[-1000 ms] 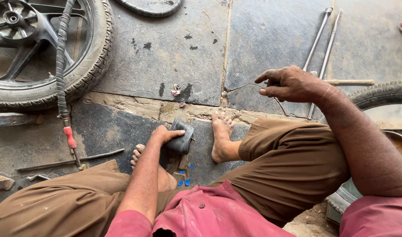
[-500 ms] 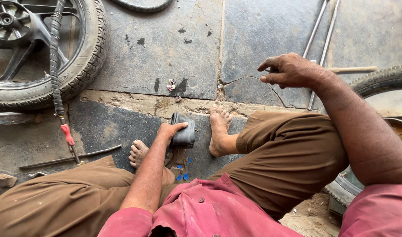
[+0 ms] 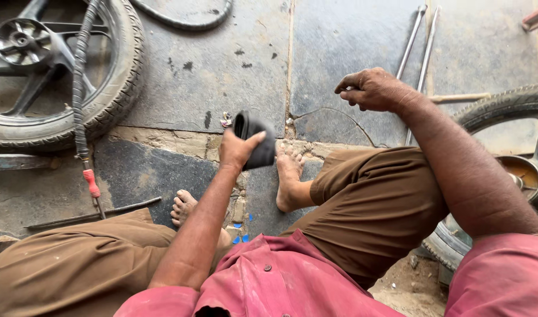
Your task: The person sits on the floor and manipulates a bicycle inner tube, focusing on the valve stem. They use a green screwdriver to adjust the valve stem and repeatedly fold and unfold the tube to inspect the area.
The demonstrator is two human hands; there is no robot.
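A folded piece of black rubber tube (image 3: 254,140) is gripped in the left hand (image 3: 238,148), fingers curled round it, thumb pressed on top, just above the bare feet. Further out, the right hand (image 3: 371,89) is held over the stone floor (image 3: 233,70), fingertips pinched together by the metal rods (image 3: 418,41); what's pinched can't be made out.

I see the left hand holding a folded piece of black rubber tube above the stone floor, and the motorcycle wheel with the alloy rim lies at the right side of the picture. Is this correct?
Not quite. The head view shows the left hand gripping the folded piece of black rubber tube above the stone floor, but the motorcycle wheel with the alloy rim lies at the left side, not the right.
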